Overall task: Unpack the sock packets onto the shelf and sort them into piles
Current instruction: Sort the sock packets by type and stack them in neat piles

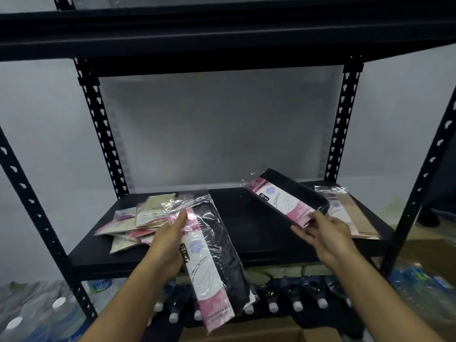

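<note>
My left hand (170, 240) grips a stack of black sock packets (217, 262) in clear wrap with a pink-and-white label, held in front of the black shelf board (246, 230). My right hand (323, 233) pinches the near end of one black sock packet (286, 196), tilted up above the shelf's right side. Under and behind that packet lies a beige sock packet (350, 213) flat on the shelf. At the shelf's left sits a loose pile of beige sock packets (138, 220).
Black slotted uprights (98, 127) (341, 124) frame the shelf, with an upper shelf beam (222, 33) overhead. Below the shelf stand rows of dark bottles with white caps (296, 299). Water bottle packs (37, 312) lie at lower left and lower right. A cardboard box edge (246, 332) shows at the bottom.
</note>
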